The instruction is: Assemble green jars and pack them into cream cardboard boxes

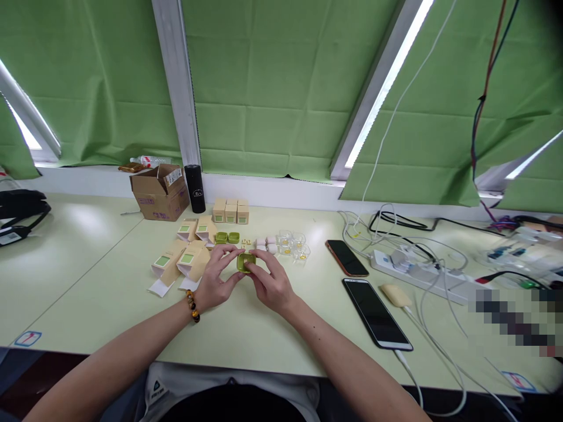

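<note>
A small square green cup is held over the table between my two hands, its hollow side facing up. My left hand grips its left side with fingers and thumb. From the right, my right hand grips the cup, and one digit reaches inside; whether it presses on a small piece there I cannot tell. Just beyond stand two more green cups and a few tiny yellowish pieces. Small pale pink blocks and several clear plastic cups with yellow centres sit to the right.
Opened kraft boxes lie left of my hands; closed small boxes stand behind. Farther back are a cardboard carton and a black bottle. Two phones, a power strip and loose cables occupy the right side.
</note>
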Demonstrator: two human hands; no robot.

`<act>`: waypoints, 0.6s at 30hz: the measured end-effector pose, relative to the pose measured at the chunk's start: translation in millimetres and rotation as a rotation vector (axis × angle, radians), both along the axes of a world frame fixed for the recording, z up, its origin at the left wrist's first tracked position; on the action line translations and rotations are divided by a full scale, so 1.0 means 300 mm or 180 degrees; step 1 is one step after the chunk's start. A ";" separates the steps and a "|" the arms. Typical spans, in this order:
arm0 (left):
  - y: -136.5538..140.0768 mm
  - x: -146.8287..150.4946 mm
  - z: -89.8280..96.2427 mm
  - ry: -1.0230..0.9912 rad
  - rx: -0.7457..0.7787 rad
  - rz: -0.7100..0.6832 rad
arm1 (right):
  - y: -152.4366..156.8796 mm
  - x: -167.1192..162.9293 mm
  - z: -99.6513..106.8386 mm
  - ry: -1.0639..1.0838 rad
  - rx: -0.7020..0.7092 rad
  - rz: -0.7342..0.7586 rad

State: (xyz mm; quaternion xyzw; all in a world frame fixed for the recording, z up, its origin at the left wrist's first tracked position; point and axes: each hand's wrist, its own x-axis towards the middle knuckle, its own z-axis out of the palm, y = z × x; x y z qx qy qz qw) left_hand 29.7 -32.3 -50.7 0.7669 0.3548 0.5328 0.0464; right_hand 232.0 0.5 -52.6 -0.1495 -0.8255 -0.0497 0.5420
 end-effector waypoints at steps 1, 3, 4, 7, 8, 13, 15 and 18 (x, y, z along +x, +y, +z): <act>-0.001 0.000 0.001 -0.0006 0.0008 -0.0008 | 0.000 0.000 -0.001 -0.0005 0.0006 -0.0003; -0.002 0.001 0.003 -0.0026 0.0006 -0.0023 | -0.001 -0.001 -0.001 -0.0016 0.0013 -0.0008; -0.002 0.002 0.004 -0.0038 0.0000 -0.0025 | -0.001 -0.001 0.001 -0.0019 0.0016 -0.0005; -0.001 0.001 0.004 -0.0055 0.0013 -0.0003 | -0.003 -0.004 0.008 -0.0033 0.0019 0.0023; 0.001 0.001 0.003 -0.0053 0.0030 0.0008 | -0.004 -0.005 0.010 -0.0038 0.0007 0.0023; 0.005 -0.003 -0.001 -0.0028 0.0016 0.0032 | -0.003 -0.004 0.006 -0.0011 -0.0155 0.0037; 0.005 -0.003 0.001 -0.0082 -0.0057 0.0017 | -0.001 -0.004 -0.001 0.0086 -0.0242 0.0075; 0.007 -0.002 0.004 -0.0197 -0.0171 0.0014 | -0.002 -0.003 -0.009 0.0159 -0.0374 0.0162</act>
